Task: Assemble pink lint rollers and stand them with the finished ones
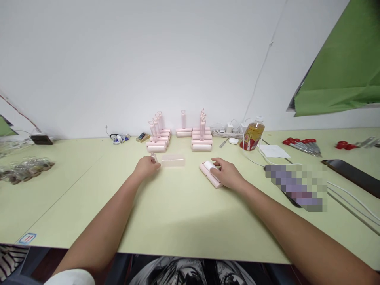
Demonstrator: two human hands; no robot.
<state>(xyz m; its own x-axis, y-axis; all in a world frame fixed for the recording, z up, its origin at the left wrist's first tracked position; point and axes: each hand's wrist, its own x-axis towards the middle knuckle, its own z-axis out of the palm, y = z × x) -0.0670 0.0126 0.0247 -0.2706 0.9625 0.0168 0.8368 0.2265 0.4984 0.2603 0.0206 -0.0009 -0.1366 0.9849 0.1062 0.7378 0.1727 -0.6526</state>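
My right hand (227, 173) is closed round a pink lint roller (205, 169) with a white roll, lying slanted on the table. Its handle is not visible. To the left, my left hand (145, 167) grips a small pale, clear-looking piece (154, 158), mostly hidden by the fingers; its kind cannot be made out. Just right of that hand lies a see-through pink cover (173, 160). Behind, several pink lint rollers (156, 147) lie in a left group with handles standing up, and another group (202, 147) is at the right.
At the back right are a power strip (227, 133), a white case (233, 141) and a drink bottle (252, 134). Cables, a black phone (353, 174) and red-capped pens (303, 146) lie farther right. Bagged items (25, 169) are at far left.
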